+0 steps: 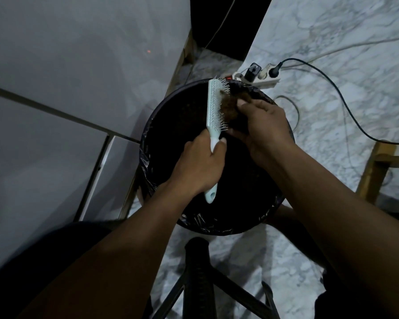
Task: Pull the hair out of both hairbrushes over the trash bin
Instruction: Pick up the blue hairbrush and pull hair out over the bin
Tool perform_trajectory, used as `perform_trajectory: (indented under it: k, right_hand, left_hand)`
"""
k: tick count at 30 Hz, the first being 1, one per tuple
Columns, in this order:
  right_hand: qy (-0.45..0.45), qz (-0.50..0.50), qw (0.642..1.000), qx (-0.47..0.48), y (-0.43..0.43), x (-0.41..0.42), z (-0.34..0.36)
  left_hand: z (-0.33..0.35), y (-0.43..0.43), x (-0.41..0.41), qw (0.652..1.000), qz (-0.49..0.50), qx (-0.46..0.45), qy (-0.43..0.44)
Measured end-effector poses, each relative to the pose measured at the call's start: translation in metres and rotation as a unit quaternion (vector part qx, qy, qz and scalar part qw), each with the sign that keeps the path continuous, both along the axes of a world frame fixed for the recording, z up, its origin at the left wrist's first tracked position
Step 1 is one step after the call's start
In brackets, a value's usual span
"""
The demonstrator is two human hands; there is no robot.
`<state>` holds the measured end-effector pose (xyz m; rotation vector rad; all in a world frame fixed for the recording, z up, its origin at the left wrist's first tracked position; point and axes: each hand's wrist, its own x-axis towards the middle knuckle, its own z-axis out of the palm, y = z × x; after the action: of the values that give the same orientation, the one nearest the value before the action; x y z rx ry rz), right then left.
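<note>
Though seen only from the back, plainly closed: left hand wrapped tight round the handle of the pale green hairbrush, thumb laid up near the neck, end of the handle poking out below the palm. Right hand pinched shut, fingertips buried in a brown wad of hair at the upper half of the bristle face. Cannot tell how much of the wad is free and how much is caught among the pins.

Judging by looks: a light, stiff plastic brush, safe to squeeze hard at the handle, with thin pins likely to bend if dragged sideways. Hair soft, nearly weightless, matted, probably clinging and prone to tearing into wisps. Best taken low, near the roots of the pins, and drawn straight off along them rather than across.

Out from the grip: brush head tilted up and away from the holding hand, bristles turned toward the pinching one, wad just beyond the fingertips and touching the pins. Both directly above the dark mouth of the trash bin, lined with a black bag, so loose strands should fall inside. Behind the far rim, on the marbled floor, a white power strip with plugs. No second brush in view.
</note>
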<state>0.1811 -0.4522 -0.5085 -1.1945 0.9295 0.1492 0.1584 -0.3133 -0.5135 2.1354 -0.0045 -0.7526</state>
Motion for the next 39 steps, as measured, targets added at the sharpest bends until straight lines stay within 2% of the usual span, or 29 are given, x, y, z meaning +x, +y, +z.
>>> perform_trajectory:
  k: [2, 5, 7, 10, 12, 14, 15, 17, 18, 20, 22, 23, 28, 31, 33, 35, 36, 39]
  right_hand:
    - [-0.024, 0.031, 0.999, -0.002, 0.0, 0.0, 0.0]
    - [-0.074, 0.109, 0.981, -0.144, 0.002, -0.003, 0.001]
    - [-0.071, 0.099, 0.97, -0.208, -0.001, -0.003, -0.001]
    - [-0.052, 0.078, 0.963, -0.251, -0.005, -0.002, -0.004]
    - [-0.034, 0.037, 0.973, -0.225, -0.007, 0.0, -0.004]
    - [-0.025, -0.028, 0.993, -0.114, -0.005, 0.001, -0.001]
    - [-0.027, -0.037, 0.997, -0.063, -0.003, 0.001, 0.001]
    - [-0.053, 0.017, 0.998, -0.019, -0.001, 0.0, 0.004]
    - [-0.072, 0.063, 0.995, -0.026, 0.0, -0.001, 0.005]
    - [-0.083, 0.152, 0.979, -0.11, 0.001, -0.004, 0.005]
    - [-0.073, 0.169, 0.965, -0.19, 0.0, -0.004, 0.004]
    - [-0.072, 0.153, 0.967, -0.19, -0.002, -0.004, 0.003]
    - [-0.048, 0.025, 0.998, -0.04, -0.006, -0.002, 0.002]
    - [0.0, -0.047, 0.997, 0.067, -0.006, 0.001, -0.001]
    - [0.019, -0.051, 0.99, 0.127, -0.007, 0.003, -0.003]
    - [-0.006, -0.003, 0.993, 0.119, -0.005, 0.002, -0.001]
    - [-0.028, 0.029, 0.995, 0.086, -0.003, 0.001, 0.0]
    - [-0.067, 0.095, 0.989, -0.091, 0.001, -0.002, -0.001]
  left_hand:
    - [0.0, 0.002, 0.0, 1.0, -0.008, 0.013, 0.002]
    - [0.002, 0.001, -0.004, 0.998, -0.055, 0.026, -0.013]
    - [0.002, 0.0, -0.006, 0.997, -0.07, 0.025, -0.024]
    - [0.002, -0.002, -0.005, 0.997, -0.067, 0.011, -0.033]
    - [0.003, -0.003, -0.003, 0.998, -0.048, -0.008, -0.036]
    - [0.003, -0.004, 0.0, 0.999, -0.011, -0.026, -0.031]
    - [0.002, -0.004, 0.001, 0.999, 0.002, -0.027, -0.029]
    - [0.001, -0.003, 0.004, 0.999, 0.019, -0.019, -0.022]
    - [0.0, -0.002, 0.005, 0.999, 0.024, -0.011, -0.018]
    - [-0.002, -0.001, 0.006, 1.0, 0.016, 0.002, -0.011]
    - [-0.003, 0.0, 0.003, 1.0, -0.005, -0.006, -0.005]
    - [-0.004, 0.0, 0.001, 1.0, -0.011, -0.01, -0.004]
    - [-0.002, -0.002, 0.002, 0.999, -0.016, -0.026, -0.015]
    - [-0.001, -0.002, 0.005, 0.999, 0.001, -0.032, -0.009]
    - [-0.001, -0.002, 0.006, 1.0, 0.009, -0.025, -0.001]
    - [-0.002, -0.001, 0.006, 1.0, 0.012, -0.015, 0.005]
    - [-0.002, -0.001, 0.006, 1.0, 0.008, -0.009, 0.006]
    - [0.0, -0.001, 0.003, 1.0, -0.015, 0.012, 0.014]
